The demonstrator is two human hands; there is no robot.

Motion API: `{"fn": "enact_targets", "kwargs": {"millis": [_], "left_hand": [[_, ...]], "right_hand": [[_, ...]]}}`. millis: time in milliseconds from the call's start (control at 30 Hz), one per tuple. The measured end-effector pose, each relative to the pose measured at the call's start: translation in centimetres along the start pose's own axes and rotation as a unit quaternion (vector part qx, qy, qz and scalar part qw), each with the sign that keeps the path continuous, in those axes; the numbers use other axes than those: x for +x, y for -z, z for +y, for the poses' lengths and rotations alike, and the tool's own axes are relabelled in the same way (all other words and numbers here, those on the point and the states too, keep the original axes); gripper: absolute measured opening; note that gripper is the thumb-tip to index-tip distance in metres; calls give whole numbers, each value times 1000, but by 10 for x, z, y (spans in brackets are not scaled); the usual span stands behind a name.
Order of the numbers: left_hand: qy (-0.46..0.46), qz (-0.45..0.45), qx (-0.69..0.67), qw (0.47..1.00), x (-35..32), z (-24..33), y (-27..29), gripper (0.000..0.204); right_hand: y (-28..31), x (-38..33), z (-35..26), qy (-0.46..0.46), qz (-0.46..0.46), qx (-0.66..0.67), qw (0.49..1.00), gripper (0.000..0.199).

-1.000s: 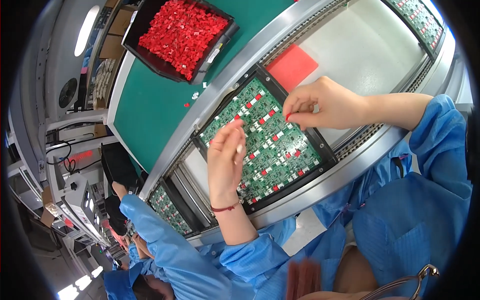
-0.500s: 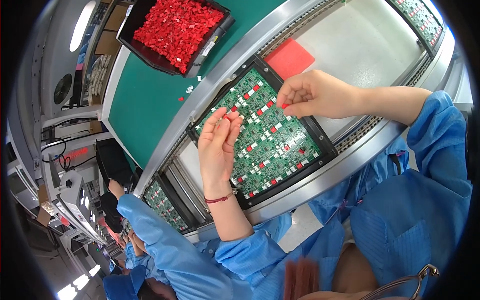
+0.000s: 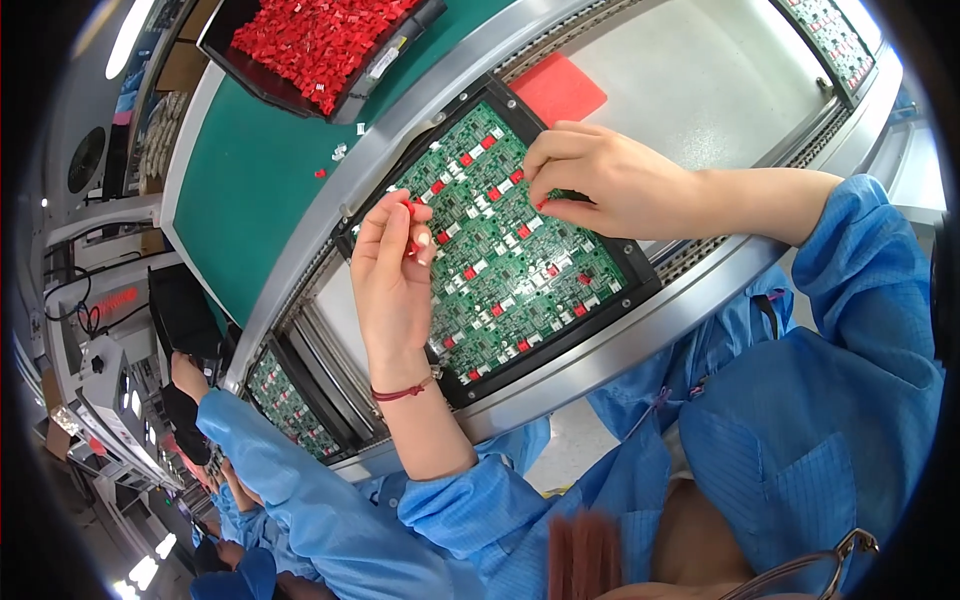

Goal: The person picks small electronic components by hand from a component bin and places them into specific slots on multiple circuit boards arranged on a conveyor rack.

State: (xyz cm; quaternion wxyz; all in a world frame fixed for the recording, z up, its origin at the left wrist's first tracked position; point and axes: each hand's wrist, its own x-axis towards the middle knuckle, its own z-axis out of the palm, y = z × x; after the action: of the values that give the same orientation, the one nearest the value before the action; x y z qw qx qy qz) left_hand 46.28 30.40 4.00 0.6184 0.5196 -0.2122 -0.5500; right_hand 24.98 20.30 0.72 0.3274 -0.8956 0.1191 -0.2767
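Note:
A green circuit board panel (image 3: 520, 270) dotted with small red parts lies in a black carrier frame (image 3: 630, 300) on a conveyor. My left hand (image 3: 390, 280) hovers over the panel's left side, with small red parts (image 3: 412, 208) held between its fingertips. My right hand (image 3: 600, 180) rests over the panel's upper right, pinching a small red part (image 3: 541, 204) against the board.
A black tray of loose red parts (image 3: 310, 40) stands at the back on a green mat (image 3: 250, 190). A red card (image 3: 557, 88) lies beyond the panel. More boards (image 3: 285, 405) wait on the conveyor at left. Another person in blue (image 3: 260, 480) works at lower left.
The view has shifted so the panel sits lower and closer. Both hands stay over the board; my right hand has lowered its pinch onto the panel's upper right.

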Motion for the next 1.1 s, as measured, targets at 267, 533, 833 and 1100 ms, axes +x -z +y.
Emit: {"fn": "enact_targets", "kwargs": {"millis": [267, 533, 833, 1100], "left_hand": [[11, -7, 15, 1000, 0, -4, 1, 14], [10, 10, 89, 996, -2, -2, -2, 20], [-7, 9, 134, 991, 1, -2, 1, 18], [38, 15, 213, 976, -1, -9, -12, 13]], "right_hand": [[0, -7, -4, -21, -10, -52, 998, 8], [5, -12, -9, 22, -56, -161, 985, 11], [17, -27, -36, 56, -176, -88, 979, 14], [13, -36, -33, 75, -139, -135, 978, 12]]}}
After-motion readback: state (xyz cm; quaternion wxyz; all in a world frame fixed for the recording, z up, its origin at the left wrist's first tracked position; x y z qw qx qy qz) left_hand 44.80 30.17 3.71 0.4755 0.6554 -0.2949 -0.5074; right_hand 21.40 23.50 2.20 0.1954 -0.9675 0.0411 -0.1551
